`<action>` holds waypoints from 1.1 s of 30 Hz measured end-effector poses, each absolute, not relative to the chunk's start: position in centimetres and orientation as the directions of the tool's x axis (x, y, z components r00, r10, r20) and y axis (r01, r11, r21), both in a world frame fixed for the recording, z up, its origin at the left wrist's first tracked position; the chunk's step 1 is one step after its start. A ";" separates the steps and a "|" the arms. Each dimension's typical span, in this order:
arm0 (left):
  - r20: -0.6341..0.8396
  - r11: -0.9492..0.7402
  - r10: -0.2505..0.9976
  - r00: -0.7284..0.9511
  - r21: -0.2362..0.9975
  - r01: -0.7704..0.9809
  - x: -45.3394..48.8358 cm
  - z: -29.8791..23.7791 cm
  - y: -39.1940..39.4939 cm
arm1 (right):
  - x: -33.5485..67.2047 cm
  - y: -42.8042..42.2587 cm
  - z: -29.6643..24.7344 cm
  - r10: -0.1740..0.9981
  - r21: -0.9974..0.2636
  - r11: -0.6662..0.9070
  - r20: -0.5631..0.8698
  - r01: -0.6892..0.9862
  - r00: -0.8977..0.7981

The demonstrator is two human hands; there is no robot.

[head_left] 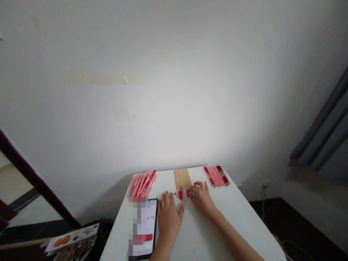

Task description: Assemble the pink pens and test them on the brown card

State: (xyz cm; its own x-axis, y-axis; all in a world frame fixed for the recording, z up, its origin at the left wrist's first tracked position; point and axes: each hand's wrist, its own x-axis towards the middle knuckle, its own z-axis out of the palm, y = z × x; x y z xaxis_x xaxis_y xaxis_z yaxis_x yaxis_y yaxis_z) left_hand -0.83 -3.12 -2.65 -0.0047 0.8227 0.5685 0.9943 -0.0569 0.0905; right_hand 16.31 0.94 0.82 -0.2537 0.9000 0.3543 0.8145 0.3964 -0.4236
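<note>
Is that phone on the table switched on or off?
On. The phone beside the left hand has a lit screen showing dark digits; part of it is blurred out.

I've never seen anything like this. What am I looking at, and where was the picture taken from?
There's no machine here: these are a person's bare hands, seen from a camera worn on their head. On the white table lie pink and red pens at left, another row of pens at right, a phone and a brown card. The left hand lies flat beside the phone. The right hand's fingertips are at some small red pieces; whether they grip one is unclear.
</note>
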 end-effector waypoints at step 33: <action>0.561 -0.063 0.828 0.005 0.083 0.995 -1.1 -3.2 -3.0 | 19.9 1.7 0.1 0.841 -0.476 0.412 0.526 0.777 -0.124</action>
State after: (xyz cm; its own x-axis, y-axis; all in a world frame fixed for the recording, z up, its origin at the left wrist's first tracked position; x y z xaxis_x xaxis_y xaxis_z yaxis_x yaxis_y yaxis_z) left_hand -1.07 -3.01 -3.23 0.0051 0.8275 0.5614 0.9946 -0.0626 0.0833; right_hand 19.94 1.71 0.13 -0.1236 0.8415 0.5260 0.7772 0.4117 -0.4759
